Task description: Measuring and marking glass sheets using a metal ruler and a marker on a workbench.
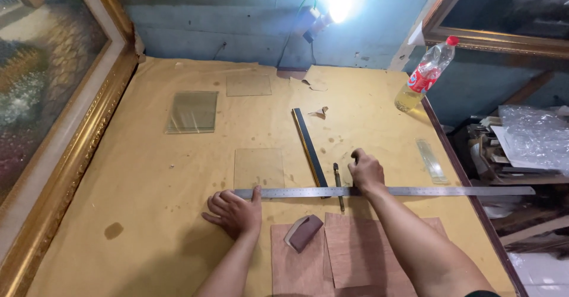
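Head cam, looks down, close.

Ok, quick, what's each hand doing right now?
Left hand: open, fingers spread, pressing flat on the metal ruler and table.
Right hand: fingers curled, pressing down on the ruler; holding nothing that shows.

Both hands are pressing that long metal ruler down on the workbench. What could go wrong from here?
The ruler sticks out well past the table edge on the right, so a knock there could swing it out from under the left hand and right hand. Bare fingers rest close to glass panes, whose edges might cut. The tilted bottle near the corner could tip over.
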